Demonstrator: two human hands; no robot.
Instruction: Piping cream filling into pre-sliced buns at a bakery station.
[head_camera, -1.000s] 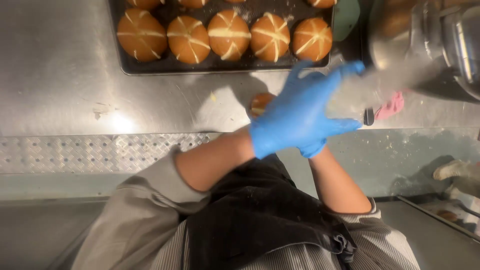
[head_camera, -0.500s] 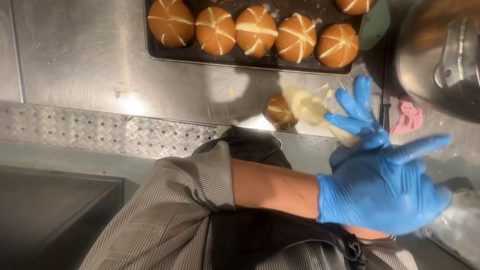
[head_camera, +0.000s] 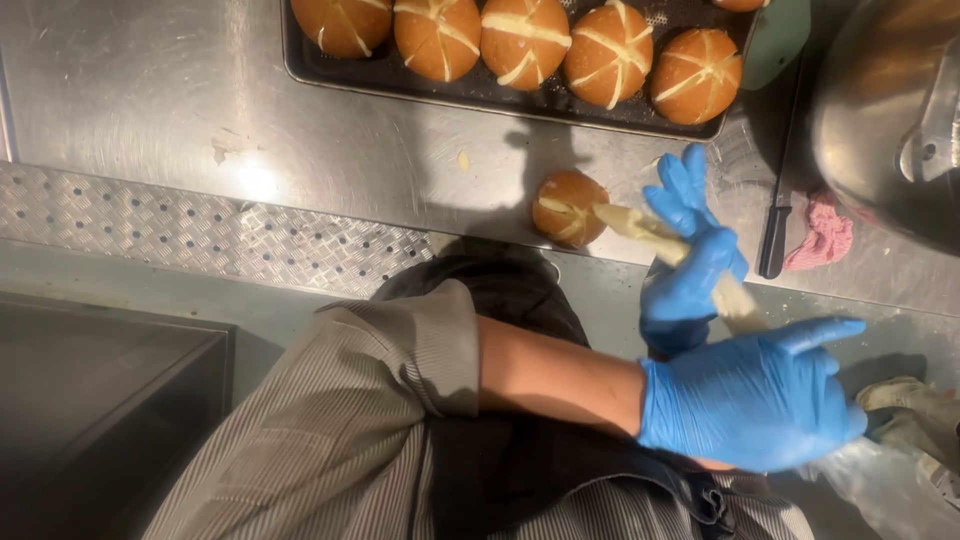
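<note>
At the far left the steel counter is scuffed and glaring under the light. A strip of tread plate runs along its front edge, and below that a dark recess sits in shadow. Along the back edge a black tray carries a row of browned buns, each cut with a cross and showing pale filling in the cuts. Apart from them, near the front edge, a single bun sits alone with the tip of a cream-filled piping bag touching its top. The work in hand looks like filling this bun. The right hand, in a blue glove, has its fingers wrapped closed around the middle of the bag. The left hand, also gloved, hovers lower by the bag's rear end with its fingers spread. I cannot tell whether it grips anything underneath. Judging from this, the next move calls for a steady squeeze with the tip kept in the cut, then a clean lift. Further right lie a dark-handled knife and a crumpled pink cloth, and a large metal bowl fills the back right corner.
</note>
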